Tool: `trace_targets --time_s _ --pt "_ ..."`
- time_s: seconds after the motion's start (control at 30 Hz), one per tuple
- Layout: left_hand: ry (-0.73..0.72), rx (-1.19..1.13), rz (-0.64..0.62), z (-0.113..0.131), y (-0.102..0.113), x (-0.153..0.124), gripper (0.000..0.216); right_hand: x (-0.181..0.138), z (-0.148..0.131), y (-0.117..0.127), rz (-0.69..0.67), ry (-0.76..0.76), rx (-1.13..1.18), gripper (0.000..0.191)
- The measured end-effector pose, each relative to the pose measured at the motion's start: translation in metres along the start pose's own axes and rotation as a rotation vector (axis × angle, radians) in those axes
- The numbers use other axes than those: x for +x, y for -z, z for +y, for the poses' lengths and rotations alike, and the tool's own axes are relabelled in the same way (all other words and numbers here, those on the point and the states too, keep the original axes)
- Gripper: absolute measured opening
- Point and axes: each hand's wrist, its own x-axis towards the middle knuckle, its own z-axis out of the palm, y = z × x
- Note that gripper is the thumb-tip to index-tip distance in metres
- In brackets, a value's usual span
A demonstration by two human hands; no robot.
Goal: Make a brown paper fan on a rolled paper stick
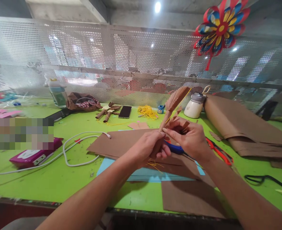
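Above the middle of the table, my left hand (154, 145) is closed round the lower stem of a folded brown paper craft (172, 103). Its top spreads into a pleated fan, and a yellow strand runs along its edge. My right hand (189, 135) pinches the stem near the left thumb, with small cut paper strips showing beside its fingers. Beneath the hands lie brown paper sheets (121, 140) over light blue sheets (114, 168). A blue-handled tool (174, 147) is partly hidden behind the right hand. Loose yellow strands (156, 165) show under the left hand.
Red-handled scissors (220, 152) lie right of my hands. Behind are a phone (125, 111), rolled paper pieces (107, 113), yellow string (147, 111), a small blue jar (160, 109) and a white bottle (193, 107). Folded brown paper (246, 124) is at right; a white cable (66, 159) at left.
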Motion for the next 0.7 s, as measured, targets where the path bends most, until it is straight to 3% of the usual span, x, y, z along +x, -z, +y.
trace_targets --time_s 0.33,0.5,0.7 --pt "-0.048 0.003 -0.038 0.000 0.001 0.000 0.032 -0.004 -0.004 -0.001 0.015 -0.084 -0.022 0.015" --pt "-0.074 -0.075 -0.068 0.003 0.003 -0.002 0.032 -0.003 -0.016 0.003 0.117 -0.088 -0.091 0.015" --pt "-0.015 -0.088 -0.140 0.007 0.009 -0.005 0.051 -0.002 -0.018 0.005 0.114 -0.149 0.010 0.018"
